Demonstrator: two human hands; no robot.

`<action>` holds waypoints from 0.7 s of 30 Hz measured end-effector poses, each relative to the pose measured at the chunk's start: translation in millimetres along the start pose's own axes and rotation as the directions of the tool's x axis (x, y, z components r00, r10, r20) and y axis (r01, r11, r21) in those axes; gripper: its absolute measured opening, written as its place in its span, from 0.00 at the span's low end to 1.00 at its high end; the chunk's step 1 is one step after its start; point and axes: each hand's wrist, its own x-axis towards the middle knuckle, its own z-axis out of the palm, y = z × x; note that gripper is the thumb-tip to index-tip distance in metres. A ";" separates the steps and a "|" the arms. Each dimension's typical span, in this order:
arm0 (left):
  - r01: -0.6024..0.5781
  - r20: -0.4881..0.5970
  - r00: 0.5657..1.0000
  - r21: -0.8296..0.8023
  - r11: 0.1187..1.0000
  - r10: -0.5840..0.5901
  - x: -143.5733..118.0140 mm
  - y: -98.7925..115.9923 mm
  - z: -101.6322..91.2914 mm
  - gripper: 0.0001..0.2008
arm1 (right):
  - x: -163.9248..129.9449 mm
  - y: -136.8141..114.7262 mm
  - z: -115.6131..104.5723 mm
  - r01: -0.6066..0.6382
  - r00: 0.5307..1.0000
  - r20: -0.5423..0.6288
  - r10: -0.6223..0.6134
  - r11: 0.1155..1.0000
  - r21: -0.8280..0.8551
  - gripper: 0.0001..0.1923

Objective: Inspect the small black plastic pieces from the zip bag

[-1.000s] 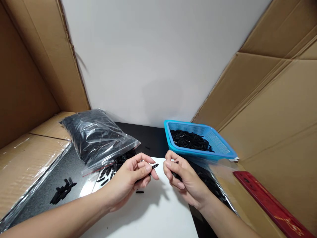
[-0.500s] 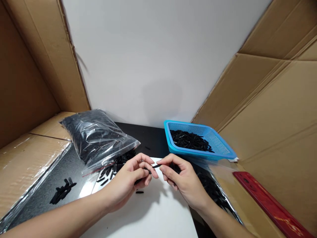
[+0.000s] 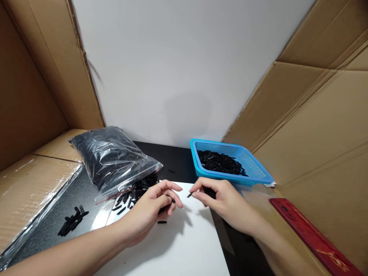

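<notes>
My left hand (image 3: pixel 152 209) hovers over a white sheet (image 3: pixel 184 249), fingers curled around small black plastic pieces. My right hand (image 3: pixel 224 199) pinches one small black piece (image 3: pixel 189 195) between thumb and forefinger, just right of my left hand and close to the blue basket (image 3: pixel 258 174). The basket holds a heap of the same black pieces (image 3: pixel 220 163). A clear bag (image 3: pixel 112 157) full of black pieces lies to the left, with several spilled at its mouth (image 3: pixel 135 191). One loose piece (image 3: pixel 162 222) lies under my left hand.
A small pile of black pieces (image 3: pixel 71 221) lies on the dark table at the left. Cardboard walls (image 3: pixel 316 115) stand on both sides, with a taped cardboard slab (image 3: pixel 31 180) at the left. A red strip (image 3: pixel 310 237) lies at the right.
My right hand took the black piece from my left hand's fingertips and drew away to the right, toward the blue basket. My left hand stayed in place.
</notes>
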 end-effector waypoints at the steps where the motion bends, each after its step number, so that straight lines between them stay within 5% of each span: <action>1: 0.003 -0.004 1.000 -0.011 1.000 -0.003 0.4 -0.5 -0.5 0.11 | -1.0 5.1 -9.3 -0.009 0.999 0.046 0.016 0.989 -0.149 0.08; 4: 0.001 -0.008 1.000 -0.008 1.000 -0.001 1.7 -2.9 -2.5 0.13 | -6.6 28.9 -30.6 -0.086 0.989 0.069 0.134 0.878 -0.472 0.12; 6: -0.013 -0.014 1.000 0.005 1.000 0.013 2.6 -4.6 -3.6 0.10 | -9.8 43.3 -37.8 -0.073 0.990 0.067 0.124 0.857 -0.511 0.12; 10: -0.033 -0.016 0.999 0.036 0.999 0.034 3.5 -6.1 -3.4 0.06 | -6.3 39.8 -36.3 0.029 0.997 0.078 0.005 0.907 -0.420 0.11; 13: -0.046 -0.002 0.999 0.059 0.997 0.046 3.1 -6.3 -3.1 0.10 | 0.9 17.0 -19.8 0.091 0.993 -0.042 -0.107 0.957 -0.276 0.13; 16: -0.055 -0.006 0.998 0.070 0.996 0.056 2.7 -7.4 -4.5 0.15 | 3.1 2.0 5.9 0.230 0.949 -0.192 -0.251 0.965 -0.123 0.09; 21: -0.061 -0.019 0.998 0.100 0.993 0.063 3.9 -8.9 -7.2 0.17 | -1.9 3.1 37.5 0.445 0.871 -0.212 -0.443 0.894 -0.041 0.09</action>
